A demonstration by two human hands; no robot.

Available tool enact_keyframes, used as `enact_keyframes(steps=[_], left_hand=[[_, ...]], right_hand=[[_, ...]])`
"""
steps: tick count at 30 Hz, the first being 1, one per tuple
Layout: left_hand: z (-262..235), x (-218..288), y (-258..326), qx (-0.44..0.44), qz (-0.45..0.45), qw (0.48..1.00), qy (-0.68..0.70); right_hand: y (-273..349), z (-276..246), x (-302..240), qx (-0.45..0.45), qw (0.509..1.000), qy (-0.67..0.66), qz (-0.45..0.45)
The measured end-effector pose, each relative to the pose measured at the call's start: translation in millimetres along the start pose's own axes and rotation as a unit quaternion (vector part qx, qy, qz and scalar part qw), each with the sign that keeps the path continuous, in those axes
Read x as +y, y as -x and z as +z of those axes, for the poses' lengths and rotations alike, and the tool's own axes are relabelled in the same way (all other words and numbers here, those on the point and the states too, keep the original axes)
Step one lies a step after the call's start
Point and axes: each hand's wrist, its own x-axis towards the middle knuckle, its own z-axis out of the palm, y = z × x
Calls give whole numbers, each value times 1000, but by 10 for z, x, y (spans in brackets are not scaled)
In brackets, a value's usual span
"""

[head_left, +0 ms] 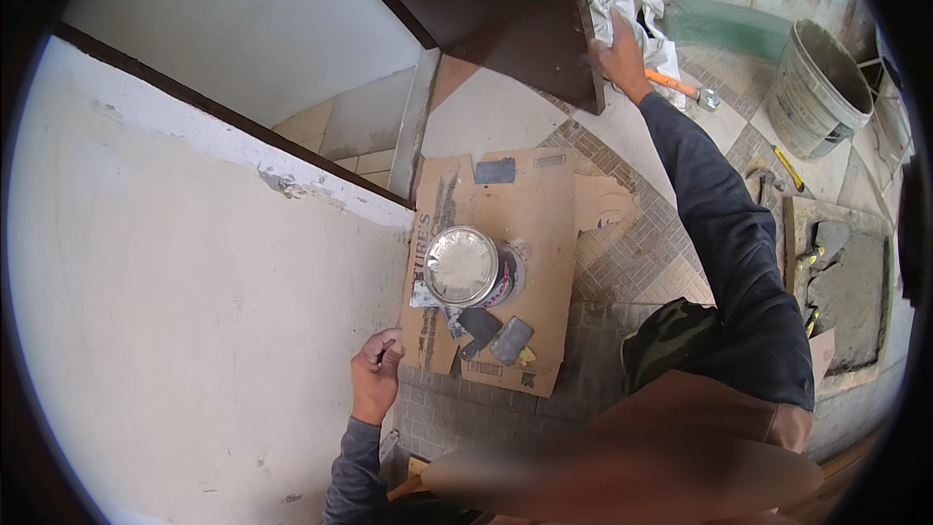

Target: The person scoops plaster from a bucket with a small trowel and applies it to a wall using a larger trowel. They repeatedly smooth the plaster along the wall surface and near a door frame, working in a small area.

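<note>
Head view, far left: from where I stand, a pale, scuffed wall (204, 272) fills this side.
Left hand (376, 369): raised just beside that wall, fingers curled in toward the thumb with hardly any gap; I cannot tell whether something small is pinched there.
Cardboard (542, 262): flat on the tiled floor, near the left hand, bearing a round lidded tin (461, 266) and a grey block (511, 340) below it.
Dark brown door (505, 19): standing open beyond the cardboard, its free edge meeting the other hand.
Right hand (623, 56): arm stretched out, at the door's edge, one digit extended; the rest are partly hidden, so I cannot tell how tightly they close.
Beside it: crumpled white cloth (665, 44) and an orange-handled hammer (680, 87).
Far right: a grimy bucket (814, 102), then a shallow tray (795, 224) of grey paste.
</note>
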Motion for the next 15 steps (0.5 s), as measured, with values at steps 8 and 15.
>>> enact_keyframes(steps=[8, 15], left_hand=[[247, 538, 788, -187, -40, 979, -75], [238, 299, 827, -174, -83, 978, -76]], right_hand=[[-738, 248, -364, -3, 972, 228, 62], [-1123, 241, 259, -24, 988, 119, 99]])
